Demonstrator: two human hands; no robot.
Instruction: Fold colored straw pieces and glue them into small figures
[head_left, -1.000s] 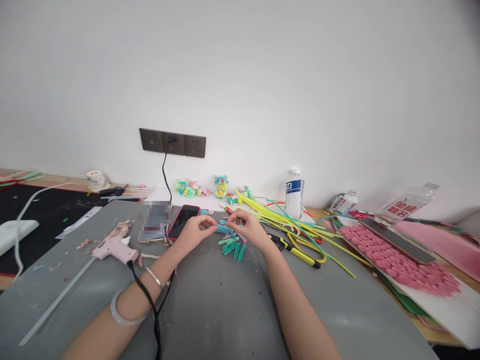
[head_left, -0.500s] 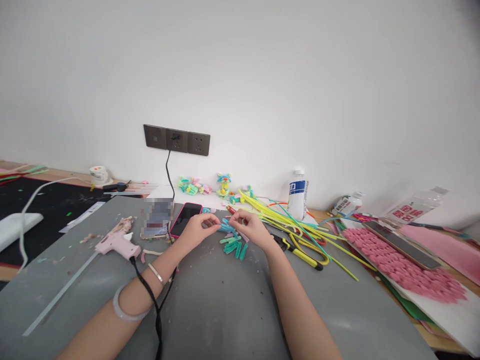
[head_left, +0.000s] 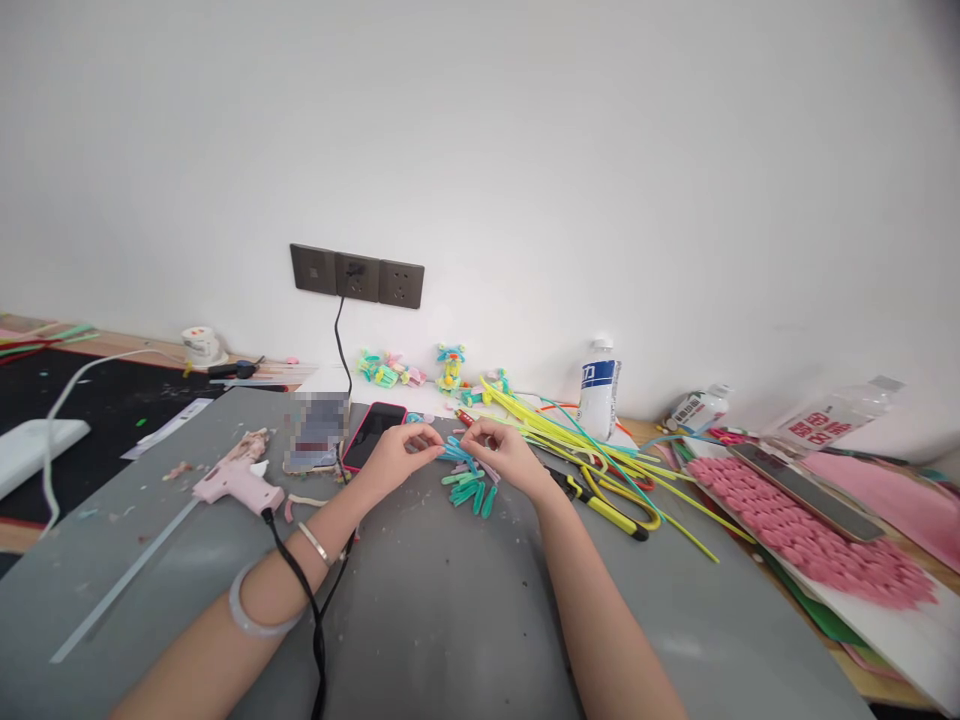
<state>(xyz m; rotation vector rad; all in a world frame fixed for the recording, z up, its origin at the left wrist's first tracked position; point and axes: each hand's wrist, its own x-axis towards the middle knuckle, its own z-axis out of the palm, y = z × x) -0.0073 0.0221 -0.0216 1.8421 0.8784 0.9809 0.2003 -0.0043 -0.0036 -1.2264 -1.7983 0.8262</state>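
Teal loops (head_left: 469, 491) lie on the gray mat (head_left: 442, 620). Just beyond, left hand (head_left: 401, 455) and right hand (head_left: 507, 457) pinch the blue piece (head_left: 454, 451) between them, possibly several strands. Farther, a small figure (head_left: 451, 370) stands near the wall (head_left: 525, 180).

A head camera gives the 1 view, set above the near side of the table (head_left: 442, 620) and looking forward and down across it. It faces the wall (head_left: 495, 150), which fills the upper half. The left hand (head_left: 409, 455) and right hand (head_left: 502, 460) sit close ahead, near the middle, with 2 forearms running up from the bottom edge. The field is wide, spanning from the white cable (head_left: 56, 420) to the pink sheet (head_left: 889, 500).
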